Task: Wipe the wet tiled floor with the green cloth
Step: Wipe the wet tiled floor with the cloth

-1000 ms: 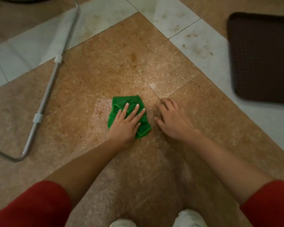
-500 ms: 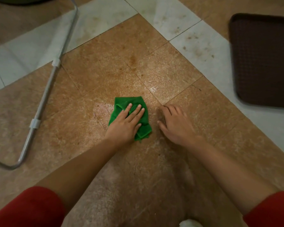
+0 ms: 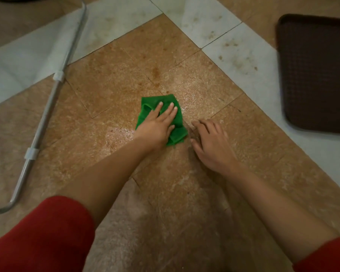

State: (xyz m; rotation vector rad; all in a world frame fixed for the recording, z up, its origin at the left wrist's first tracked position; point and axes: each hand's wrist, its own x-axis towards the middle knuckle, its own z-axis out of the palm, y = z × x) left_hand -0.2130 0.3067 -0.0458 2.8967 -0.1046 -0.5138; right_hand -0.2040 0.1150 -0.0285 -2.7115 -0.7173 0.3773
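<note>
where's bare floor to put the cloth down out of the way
Bare brown tile lies between the metal tube frame and the left hand, and between the right hand and the dark mat. It is crowded at the green cloth, where both hands sit close together.

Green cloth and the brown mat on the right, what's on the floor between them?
In the head view, only bare floor: wet brown tiles, then stained white tile, between the green cloth and brown mat.
</note>
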